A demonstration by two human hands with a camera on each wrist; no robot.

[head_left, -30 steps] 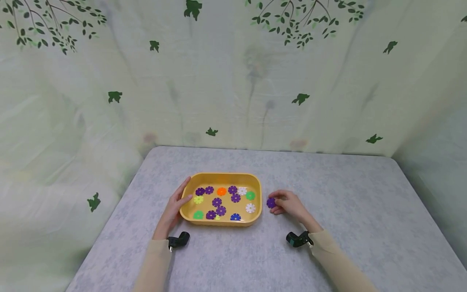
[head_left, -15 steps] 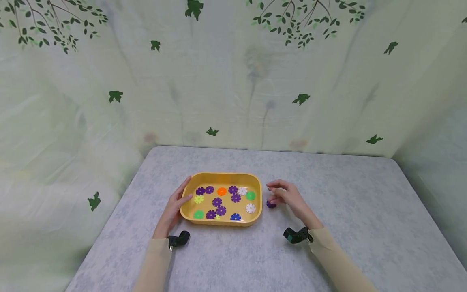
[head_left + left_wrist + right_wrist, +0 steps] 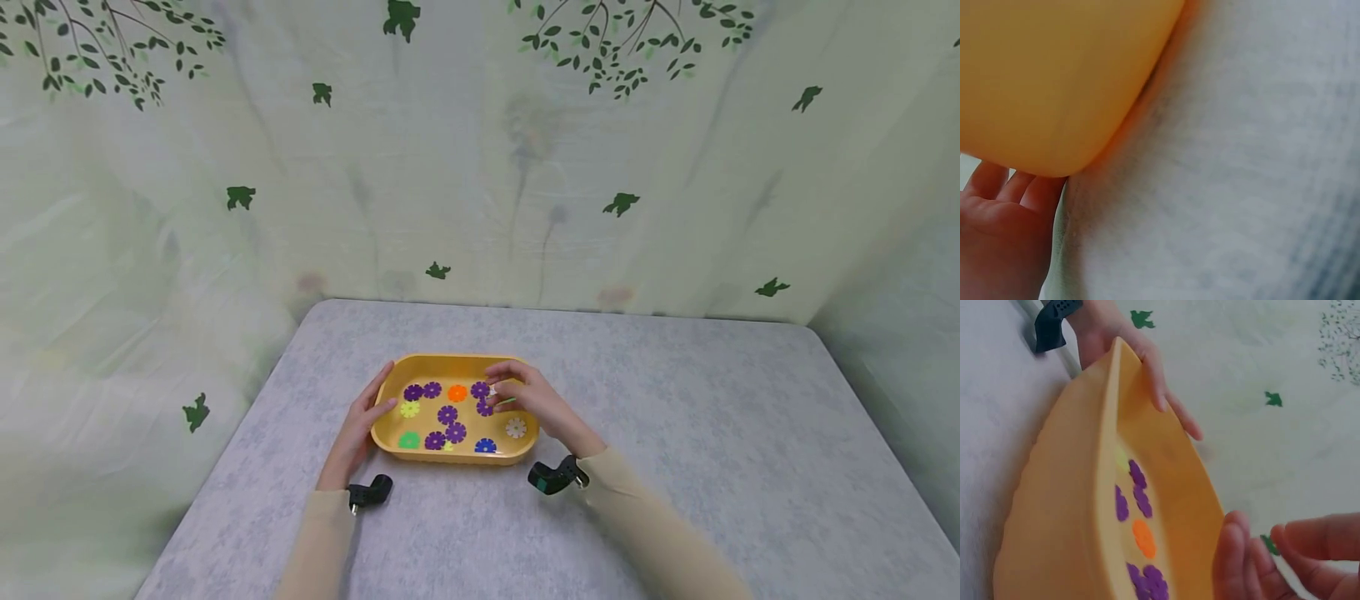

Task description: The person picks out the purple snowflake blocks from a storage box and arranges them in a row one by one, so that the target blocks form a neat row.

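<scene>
A yellow tray (image 3: 457, 457) holds several notched, flower-shaped plastic discs in purple, green, yellow, white and blue, among them an orange disc (image 3: 457, 392). My left hand (image 3: 357, 429) grips the tray's left end, thumb over the rim and fingers along the outer side; its fingers also show against the wall in the left wrist view. Over the right part of the tray hovers my right hand (image 3: 536, 398), its fingertips above a purple disc (image 3: 485, 408). A gap shows between its thumb and fingers (image 3: 1232, 553) in the right wrist view, with no disc visible there.
The tray stands on a grey, mottled table (image 3: 675, 400). A pale curtain (image 3: 465, 167) printed with leaves hangs behind. Black wrist cameras (image 3: 553, 477) sit on both wrists. A white disc (image 3: 515, 427) lies near the tray's right wall.
My right hand has let go of a purple disc just right of the tray and moved left over the tray. That disc is now out of sight behind the hand. My left hand stays put.
</scene>
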